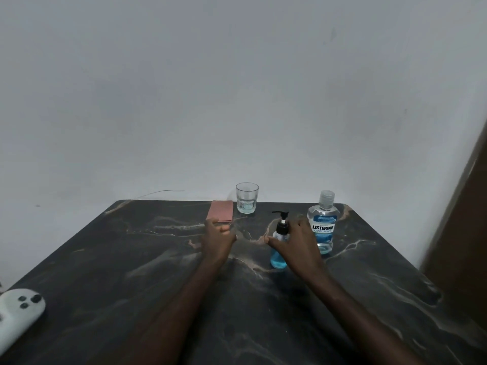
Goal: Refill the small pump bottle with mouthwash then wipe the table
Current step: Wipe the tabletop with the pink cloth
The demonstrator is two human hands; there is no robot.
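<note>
The small pump bottle (pixel 278 255) stands upright on the dark marble table (pixel 158 272), its black pump on and blue liquid in its lower part. My right hand (pixel 297 243) is spread around it, the thumb across its front and the blurred fingers apart behind it. Just to the right stands the capped Listerine mouthwash bottle (pixel 323 222), with blue liquid low inside. At the back, a folded pink cloth (pixel 220 210) lies flat. My left hand (pixel 218 237) has its fingers curled at the cloth's near edge; a grip cannot be made out.
A glass tumbler (pixel 247 198) with a little liquid stands at the back edge beside the cloth. A white controller (pixel 18 312) lies at the front left corner. A grey wall runs behind the table and a brown panel (pixel 463 219) stands at the right.
</note>
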